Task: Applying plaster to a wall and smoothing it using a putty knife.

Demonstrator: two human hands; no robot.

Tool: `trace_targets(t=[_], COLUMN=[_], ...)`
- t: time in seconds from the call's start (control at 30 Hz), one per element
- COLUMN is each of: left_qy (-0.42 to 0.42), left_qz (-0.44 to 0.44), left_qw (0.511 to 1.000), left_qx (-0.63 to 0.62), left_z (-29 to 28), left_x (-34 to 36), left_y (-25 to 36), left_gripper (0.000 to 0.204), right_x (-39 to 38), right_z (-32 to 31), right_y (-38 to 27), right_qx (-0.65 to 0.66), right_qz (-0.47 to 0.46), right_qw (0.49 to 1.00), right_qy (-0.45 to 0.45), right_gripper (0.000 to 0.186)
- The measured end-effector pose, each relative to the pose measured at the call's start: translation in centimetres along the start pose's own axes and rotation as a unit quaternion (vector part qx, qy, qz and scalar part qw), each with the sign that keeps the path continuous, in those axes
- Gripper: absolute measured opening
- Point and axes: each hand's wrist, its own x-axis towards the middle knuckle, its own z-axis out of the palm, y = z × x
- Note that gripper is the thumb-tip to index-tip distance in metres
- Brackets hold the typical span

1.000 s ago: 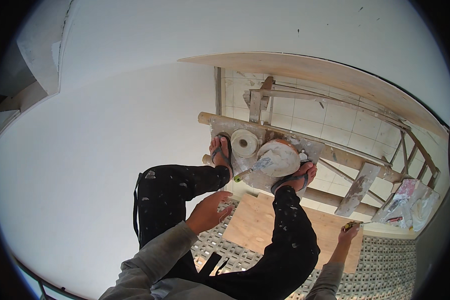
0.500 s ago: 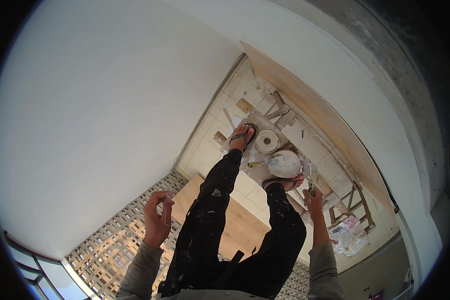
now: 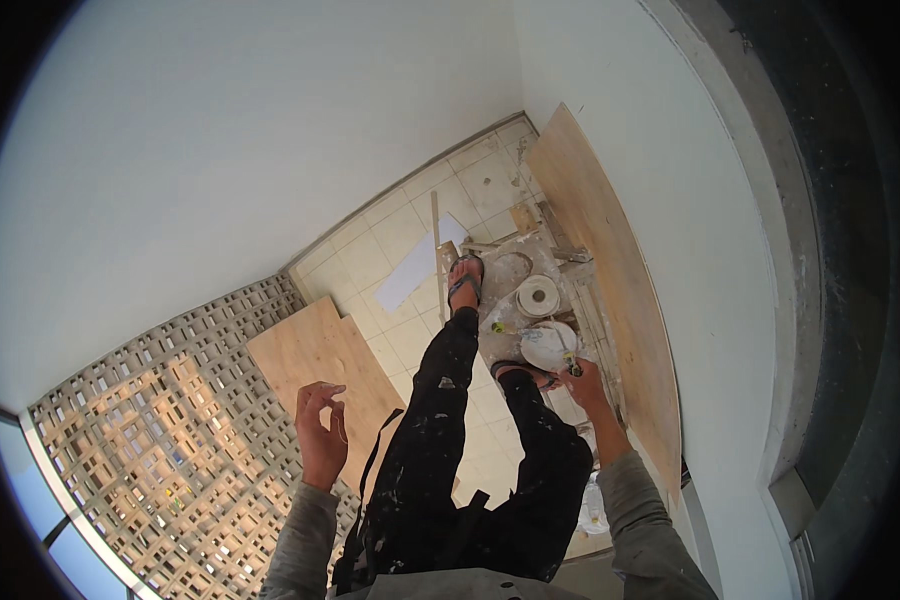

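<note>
White walls, tiled floor far below. Our left hand: fingers loosely curled, empty, over plywood sheet. Our right hand: fingers pinching a small tool, beside the white pan on the spattered platform. Risk: a slip would mean falling.

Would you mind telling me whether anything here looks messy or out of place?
Yes: the trousers are spattered with pale flecks, the platform underfoot is smeared white around the tape roll, and a white sheet lies loose on the tiled floor.
</note>
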Motion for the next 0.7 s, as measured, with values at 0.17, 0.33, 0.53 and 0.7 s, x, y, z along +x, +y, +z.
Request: trace_targets(t=[0.17,0.33,0.53,0.7], left_qy=[-0.009,-0.045,-0.187,-0.068], left_qz=[0.050,-0.042,-0.148,-0.179], left_qw=[0.997,0.990,0.957,0.959], left_qx=[-0.055,-0.126,-0.165,-0.209], left_z=[3.9,9.3,25.5,39.3], left_x=[5.4,9.5,16.3,23.7], left_y=[-5.1,-10.9,-19.2,-22.6], left_gripper=[0.024,0.017,0.024,0.054], right_x=[11.4,23.3,32.1,36.7], right_z=[1.9,4.6,8.6,11.1], right_y=[1.0,1.0,2.5,1.9], right_qx=[-0.046,-0.092,-0.190,-0.207], right_qz=[0.025,0.083,-0.020,-0.055], right_qw=[0.997,0.982,0.943,0.937], right_qy=[0.055,0.143,0.272,0.274], right_gripper=[0.028,0.031,0.039,0.044])
